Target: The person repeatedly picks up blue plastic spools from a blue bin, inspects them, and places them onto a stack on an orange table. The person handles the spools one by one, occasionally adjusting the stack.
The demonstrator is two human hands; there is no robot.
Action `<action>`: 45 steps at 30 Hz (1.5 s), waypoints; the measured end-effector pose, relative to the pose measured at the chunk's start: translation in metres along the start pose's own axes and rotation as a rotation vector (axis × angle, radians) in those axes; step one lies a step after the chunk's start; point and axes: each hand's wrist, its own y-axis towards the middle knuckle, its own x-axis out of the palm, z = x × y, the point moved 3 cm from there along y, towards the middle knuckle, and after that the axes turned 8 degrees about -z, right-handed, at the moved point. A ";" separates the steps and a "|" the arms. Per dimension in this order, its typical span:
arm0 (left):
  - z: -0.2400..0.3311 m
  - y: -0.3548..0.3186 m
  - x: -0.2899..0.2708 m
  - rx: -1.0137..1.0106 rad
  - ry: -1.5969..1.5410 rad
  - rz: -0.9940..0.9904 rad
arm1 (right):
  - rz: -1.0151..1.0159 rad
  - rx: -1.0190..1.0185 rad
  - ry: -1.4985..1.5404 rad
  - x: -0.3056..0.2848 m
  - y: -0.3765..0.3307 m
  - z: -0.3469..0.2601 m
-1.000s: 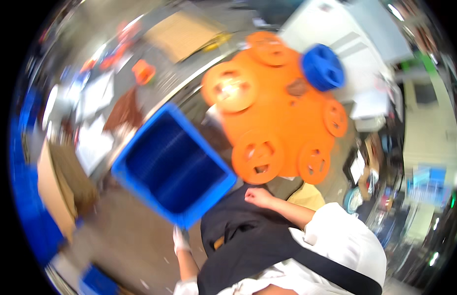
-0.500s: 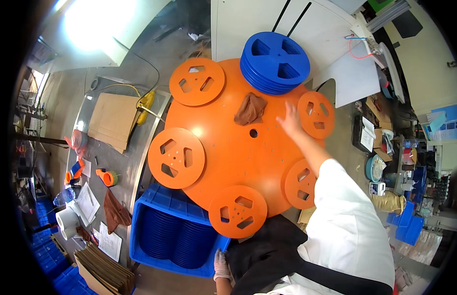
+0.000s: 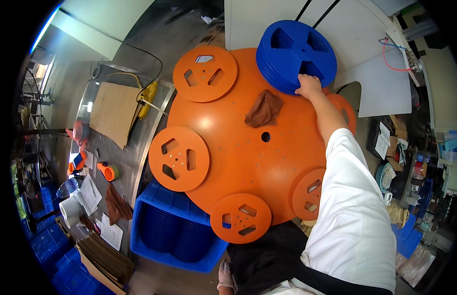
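A stack of blue plastic reels (image 3: 291, 39) with three cutouts lies flat on the far right part of a large round orange table (image 3: 233, 162). Out at the end of its stretched arm, my right hand (image 3: 309, 86) grips the near rim of the top reel, its fingers hooked into the nearest cutout. My left hand (image 3: 225, 276), in a thin whitish glove, hangs low beside the blue bin (image 3: 179, 199) with loose fingers and nothing visible in it. Rows of dark blue reels (image 3: 176, 233) stand on edge inside that bin. Near the table's centre hole lies a crumpled brown cloth (image 3: 264, 109).
Orange discs with cutouts, such as the left one (image 3: 179, 158) and the near one (image 3: 240, 218), ring the table. At left a metal bench (image 3: 125, 172) carries cardboard (image 3: 115, 113), a tape dispenser (image 3: 109, 171) and papers. A white panel (image 3: 366, 49) stands behind the reels.
My right hand has moved forward from above the table onto the blue stack and taken hold of the top reel's rim. My left hand has dropped slightly away from the bin's edge. The view has shifted.
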 end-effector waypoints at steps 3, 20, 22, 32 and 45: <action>0.009 -0.013 0.018 0.012 0.052 0.042 | 0.014 -0.051 0.038 0.010 0.011 0.003; -0.038 0.012 0.023 0.376 0.643 -0.089 | -0.382 -0.076 0.088 0.046 0.065 0.011; -0.061 0.026 0.014 0.275 0.429 -0.090 | -0.332 -0.062 0.121 0.062 0.066 0.014; 0.046 0.037 0.073 0.358 0.413 -0.081 | -0.239 -0.216 0.192 0.042 -0.004 -0.030; 0.275 -0.019 0.356 0.576 0.301 -0.759 | -0.705 -0.445 1.151 -0.032 -0.240 -0.073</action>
